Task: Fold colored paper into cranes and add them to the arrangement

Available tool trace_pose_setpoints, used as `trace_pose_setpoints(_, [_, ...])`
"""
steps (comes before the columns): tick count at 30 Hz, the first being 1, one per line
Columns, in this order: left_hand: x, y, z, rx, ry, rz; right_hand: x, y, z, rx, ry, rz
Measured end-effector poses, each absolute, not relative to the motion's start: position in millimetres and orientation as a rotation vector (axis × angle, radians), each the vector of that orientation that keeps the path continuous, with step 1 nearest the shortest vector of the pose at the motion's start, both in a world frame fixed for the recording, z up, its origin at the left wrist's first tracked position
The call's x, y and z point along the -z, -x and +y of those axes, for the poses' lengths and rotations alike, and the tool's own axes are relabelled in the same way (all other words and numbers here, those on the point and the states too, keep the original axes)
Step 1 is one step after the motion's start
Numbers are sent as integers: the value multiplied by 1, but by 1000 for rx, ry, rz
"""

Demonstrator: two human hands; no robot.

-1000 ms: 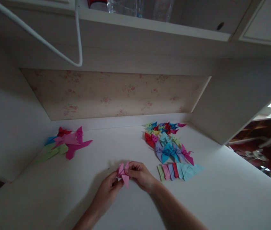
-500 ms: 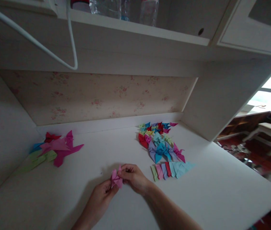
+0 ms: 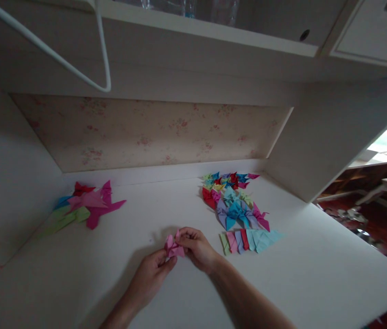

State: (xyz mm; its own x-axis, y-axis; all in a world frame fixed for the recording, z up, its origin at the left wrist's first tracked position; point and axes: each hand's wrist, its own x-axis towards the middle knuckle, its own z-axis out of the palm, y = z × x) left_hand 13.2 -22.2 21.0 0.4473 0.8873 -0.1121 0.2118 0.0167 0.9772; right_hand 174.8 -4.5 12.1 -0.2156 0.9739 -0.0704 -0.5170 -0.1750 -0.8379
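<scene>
A small pink folded paper piece [image 3: 174,247], an origami figure with several points, is held between both hands over the white desk. My left hand [image 3: 157,268] pinches its lower left side between thumb and fingers. The fingertips of my right hand [image 3: 195,246] are closed on its upper right flap. Right of my hands lies an overlapping row of folded paper strips [image 3: 244,241] in green, pink, lilac, red and light blue. Behind that row, several finished-looking origami figures [image 3: 237,214] sit in a colourful cluster.
At the far left, larger paper figures [image 3: 92,203] in pink, red, blue and green lie piled near the side panel. Smaller origami pieces [image 3: 229,179] stand by the back wall. A white cable [image 3: 106,68] hangs from above, under a shelf [image 3: 214,34] with clear bottles.
The view has tilted down and shifted a little left. The pink paper has turned in my fingers and its flaps look more spread. Both hands keep their hold.
</scene>
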Motion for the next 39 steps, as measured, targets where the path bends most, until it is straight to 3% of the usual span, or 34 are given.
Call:
trace_pose_setpoints(17, [-18, -8, -21, -700, -1583, 1072, -24, -184, -18, -1435, 886, -720])
trace_pose_setpoints(21, [-16, -7, -21, -664, -1648, 1100, -54, -234, -22, -1255, 1046, -864])
trace_pose_setpoints(30, [-18, -8, -21, -631, -1669, 1092, -118, -430, 21, -487, 1533, -937])
trace_pose_setpoints(39, [-16, -9, -20, -641, -1627, 1112, -76, -496, 34, -568, 1924, -824])
